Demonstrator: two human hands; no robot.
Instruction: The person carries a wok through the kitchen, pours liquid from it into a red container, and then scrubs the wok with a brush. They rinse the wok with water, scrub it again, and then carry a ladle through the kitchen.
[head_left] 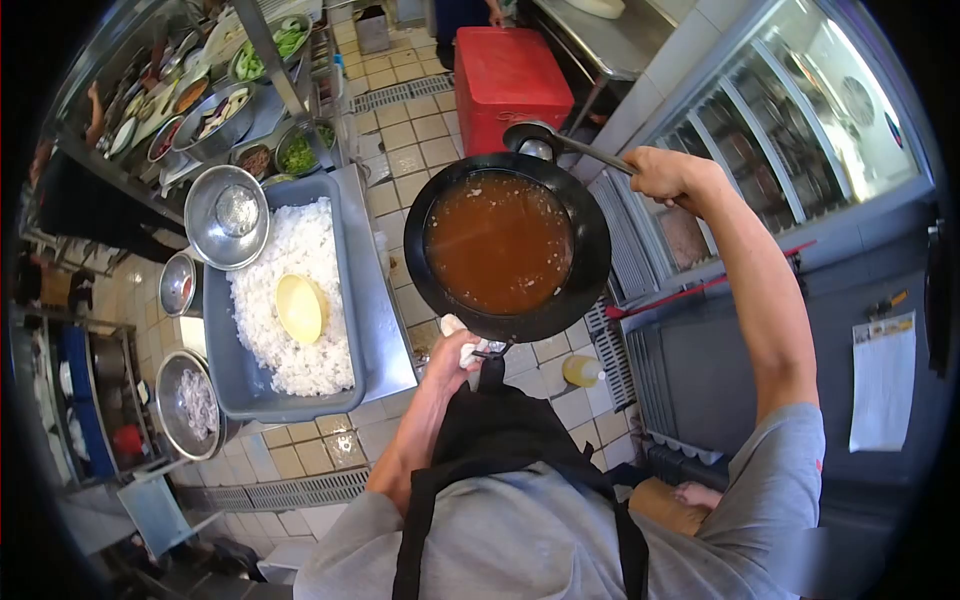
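Head view, looking straight down over grey shirt and black apron (500, 440). Left hand (455, 360) closed around the handle of the black wok (510, 245), a white cloth (462, 342) bunched inside that grip, wrapped about the handle. Wok held level in the air above the tiled floor (420, 130), filled with brown-orange liquid (498, 240) dotted with pale foam. Right hand (668, 172) closed tight on the long handle of a metal ladle (535, 135), arm raised beside the wok's right edge; ladle bowl resting at the wok's far rim, just touching or just above it, cannot tell which.

Left of the wok, a grey tub (360, 290) on a steel counter, heaped with white rice (290, 300), a pale yellow scoop (300, 308) lying on the rice. Beyond the tub's far left corner, a steel bowl (226, 215), partly overlapping the tub. Further left of the wok, two more steel bowls (178, 283) beside the tub's outer wall, the nearer one (190, 405) holding pale shreds. Above those, a rack of bowls (215, 110) with greens and chopped things, well apart from the wok.

Beyond the wok's far rim, a red box (505, 80) on the floor. Below the wok's near right edge, a yellow bottle (582, 370) lying on the tiles. Right of the wok, glass-fronted cabinet doors (790, 130) and a red-handled tool (700, 290) slanting along the base.
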